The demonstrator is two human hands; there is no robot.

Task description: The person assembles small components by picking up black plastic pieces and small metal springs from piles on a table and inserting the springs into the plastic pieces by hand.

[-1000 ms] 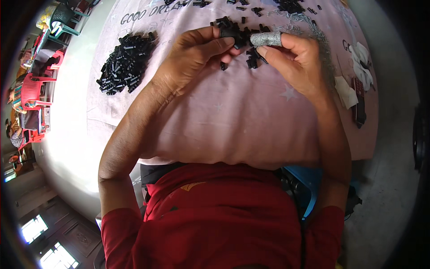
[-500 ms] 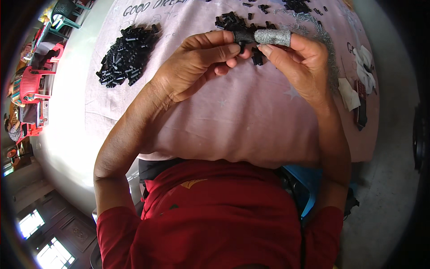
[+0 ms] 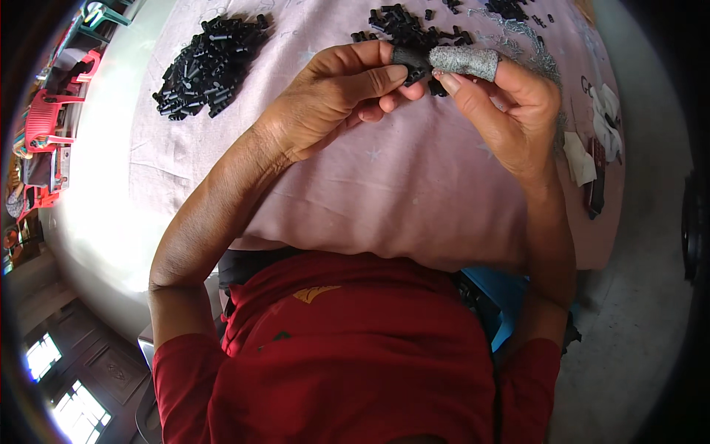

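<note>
My left hand (image 3: 347, 89) is closed in a pinch over the far part of the table, its index finger in a black cover (image 3: 407, 56). Thumb and index finger hold a small black plastic piece (image 3: 416, 75), partly hidden by the fingers. Close beside it on the right, my right hand (image 3: 526, 107) wears a grey cloth sleeve (image 3: 464, 62) on its index finger. The right thumb presses toward that fingertip; what is pinched there is too small to make out. Just beyond the hands lies a heap of similar black pieces (image 3: 403, 26).
A larger pile of black pieces (image 3: 207, 70) sits at the left on the pink cloth (image 3: 355, 200). Grey stringy scraps (image 3: 529, 46) trail along the far right. By the right edge are a white rag (image 3: 606, 122), a pale paper (image 3: 579, 157) and a dark, long object (image 3: 596, 189).
Both hands have shifted slightly right in the picture, still close together. The black piece in my left hand is turned differently. The whole view has tilted a little.
</note>
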